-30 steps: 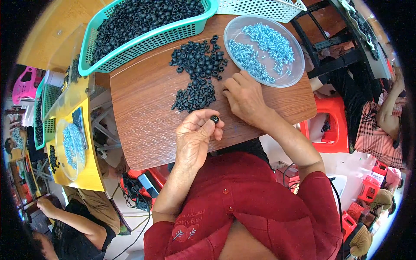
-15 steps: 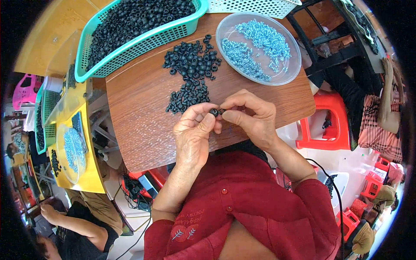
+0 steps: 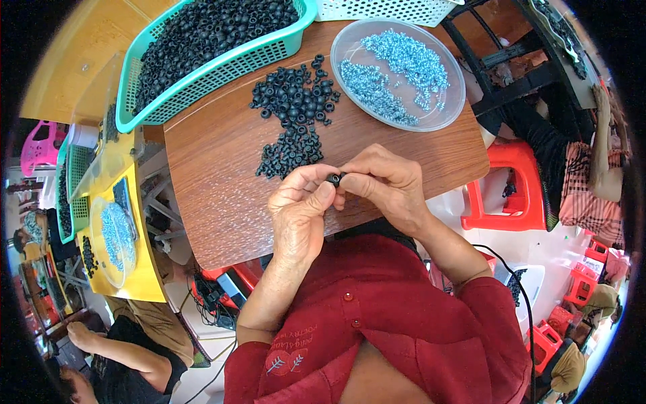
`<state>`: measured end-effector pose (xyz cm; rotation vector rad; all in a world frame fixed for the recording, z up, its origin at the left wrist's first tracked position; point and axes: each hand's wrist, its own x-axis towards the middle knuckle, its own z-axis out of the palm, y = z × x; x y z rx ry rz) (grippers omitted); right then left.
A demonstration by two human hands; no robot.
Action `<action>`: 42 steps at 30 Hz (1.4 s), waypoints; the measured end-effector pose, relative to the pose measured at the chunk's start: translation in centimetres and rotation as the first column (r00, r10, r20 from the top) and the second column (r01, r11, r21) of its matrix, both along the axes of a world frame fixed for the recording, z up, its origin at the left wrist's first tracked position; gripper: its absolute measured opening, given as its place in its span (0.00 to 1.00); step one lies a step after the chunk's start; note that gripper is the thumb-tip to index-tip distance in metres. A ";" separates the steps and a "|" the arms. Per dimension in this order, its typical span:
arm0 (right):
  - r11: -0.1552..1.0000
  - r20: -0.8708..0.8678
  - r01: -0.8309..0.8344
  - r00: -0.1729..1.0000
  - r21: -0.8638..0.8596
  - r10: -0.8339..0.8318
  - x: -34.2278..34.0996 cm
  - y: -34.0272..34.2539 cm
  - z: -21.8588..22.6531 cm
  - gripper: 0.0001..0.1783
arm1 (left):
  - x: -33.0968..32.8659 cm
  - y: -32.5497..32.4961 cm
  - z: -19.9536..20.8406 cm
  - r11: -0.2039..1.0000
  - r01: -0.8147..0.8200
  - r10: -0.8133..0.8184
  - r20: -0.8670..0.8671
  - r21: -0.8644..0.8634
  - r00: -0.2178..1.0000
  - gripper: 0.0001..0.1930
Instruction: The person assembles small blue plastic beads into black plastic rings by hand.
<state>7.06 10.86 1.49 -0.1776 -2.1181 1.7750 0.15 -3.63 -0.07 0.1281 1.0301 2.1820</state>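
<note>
Over the near part of the wooden table (image 3: 222, 202), my left hand (image 3: 296, 212) is closed in a pinch on a small round black part (image 3: 334, 180) with a hole in its face. My right hand (image 3: 391, 185) is pinched at the other side of that part, its thumb and forefinger on a small dark piece (image 3: 343, 176), mostly hidden by the fingertips. Beyond my hands lies a pile of small black ring-like parts (image 3: 289, 155), and farther back a pile of larger round black parts (image 3: 293, 94).
A green basket (image 3: 215, 77) full of black parts stands at the back left. To its right are a white basket (image 3: 390, 12) and a clear round tray (image 3: 431, 121) with shiny blue pieces. A red stool (image 3: 508, 219) stands right; a person (image 3: 134, 357) sits lower left.
My right fingertips have closed in around the dark piece, which now shows less beside the round black part. Both hands stay in nearly the same place.
</note>
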 end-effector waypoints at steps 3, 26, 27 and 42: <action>0.995 0.032 0.008 0.999 -0.103 -0.005 -0.1 0.0 -0.1 0.06 | 0.1 0.2 0.1 1.000 -0.001 0.001 0.020 0.004 1.000 0.11; 0.853 0.154 0.065 0.988 -0.517 0.018 0.8 0.2 0.2 0.06 | 0.8 0.8 -0.2 0.993 -0.053 0.047 -0.053 -0.109 0.997 0.12; 0.853 0.154 0.065 0.988 -0.518 0.018 0.8 0.2 0.2 0.06 | 0.8 0.9 -0.2 0.993 -0.053 0.047 -0.053 -0.110 0.997 0.12; 0.989 0.101 0.071 0.993 -0.131 -0.058 0.8 1.2 0.7 0.08 | 0.9 1.0 0.2 0.993 -0.021 0.021 -0.003 -0.116 1.000 0.12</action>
